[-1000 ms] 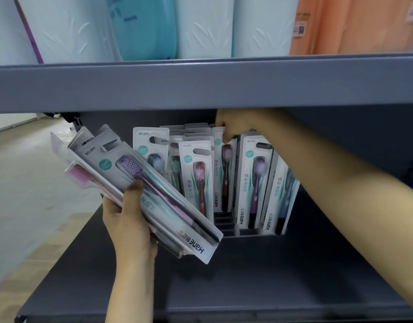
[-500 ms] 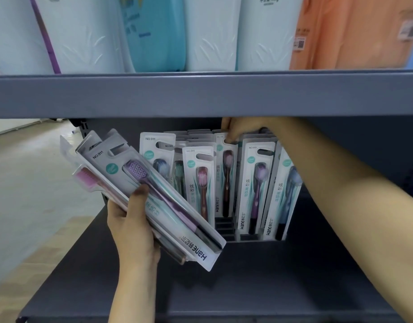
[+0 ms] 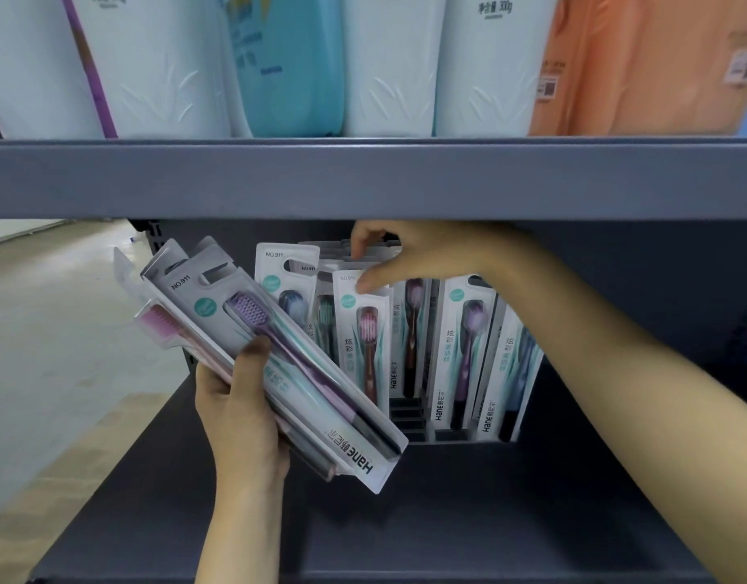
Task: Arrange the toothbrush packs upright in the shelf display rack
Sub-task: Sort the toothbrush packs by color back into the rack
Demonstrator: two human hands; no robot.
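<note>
While the left hand [image 3: 241, 419] is grasping a slanted stack of toothbrush packs [image 3: 274, 360] at the lower left of the frame, its thumb is lying across the front pack with the purple brush. The right hand [image 3: 409, 255] is reaching in from the right, just under the upper shelf [image 3: 371, 179], and its thumb and fingers are pinching the top of one upright pack [image 3: 363, 335] with a red-brown brush. This pack is standing in the display rack [image 3: 409, 427] at the centre of the frame, among other upright packs [image 3: 460, 351]. The rack is sitting on the dark lower shelf [image 3: 468, 520]. White, blue and orange bags [image 3: 388, 65] are standing on the upper shelf.
</note>
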